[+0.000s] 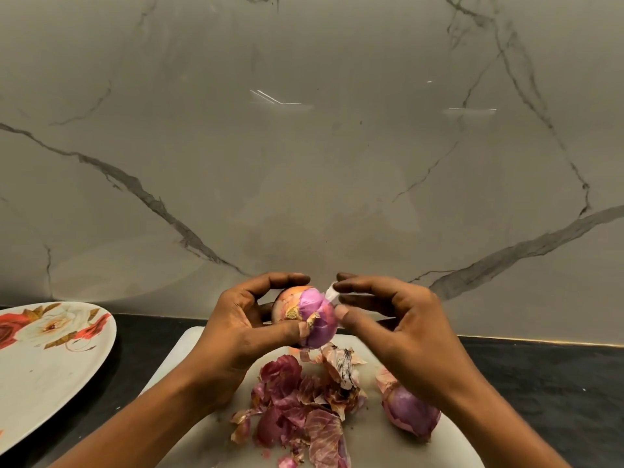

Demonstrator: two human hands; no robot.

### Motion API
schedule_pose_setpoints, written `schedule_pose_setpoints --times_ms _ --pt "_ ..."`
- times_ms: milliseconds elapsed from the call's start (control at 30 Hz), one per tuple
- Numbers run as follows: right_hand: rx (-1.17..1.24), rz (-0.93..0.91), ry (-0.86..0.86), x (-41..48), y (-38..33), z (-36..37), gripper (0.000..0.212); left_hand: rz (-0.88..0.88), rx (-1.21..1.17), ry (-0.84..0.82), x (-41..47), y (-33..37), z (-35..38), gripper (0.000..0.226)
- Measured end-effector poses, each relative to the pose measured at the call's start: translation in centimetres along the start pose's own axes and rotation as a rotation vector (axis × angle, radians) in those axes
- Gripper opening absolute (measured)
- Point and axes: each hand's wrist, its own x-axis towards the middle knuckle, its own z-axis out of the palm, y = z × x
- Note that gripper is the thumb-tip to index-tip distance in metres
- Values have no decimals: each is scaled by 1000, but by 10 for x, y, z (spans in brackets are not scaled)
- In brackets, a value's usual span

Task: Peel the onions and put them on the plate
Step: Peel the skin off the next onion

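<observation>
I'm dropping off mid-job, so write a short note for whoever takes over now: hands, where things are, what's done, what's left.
Left hand: grips the half-peeled red onion above the white cutting board.
Right hand: pinches a pale strip of skin at the onion's top.
Second red onion: lies on the board's right side, with dry skin at its ends.
Pile of purple-brown skins: mid-board.
Flowered white plate: left, on the dark counter; no onion shows on its visible part.
Done: much skin is off.
Left: finish both onions and plate them.
</observation>
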Motion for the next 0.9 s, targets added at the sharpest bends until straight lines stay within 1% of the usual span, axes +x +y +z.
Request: schedule_pose_setpoints --times_ms 33,100,267,367,567,733,800,900 --pt "-28 -33 -39 -2 0 2 37 -2 7 -3 0 -1 0 60" --pt "-60 -82 -45 -3 2 6 40 2 28 -5 -1 -1 1 57" --pt "-24 -138 67 -2 7 5 29 39 98 23 -2 -1 1 60" --pt "-45 -147 76 -2 9 7 21 62 127 15 -3 1 2 62" --pt "-170 -188 79 -1 9 9 16 54 89 25 -3 2 2 60" --pt "-202 -96 98 3 8 6 7 23 -18 35 -2 4 1 63" --pt "-183 -62 113 4 10 5 9 13 -49 31 -1 4 1 63" --pt "-122 27 140 6 12 2 7 5 -125 21 -1 5 0 62"
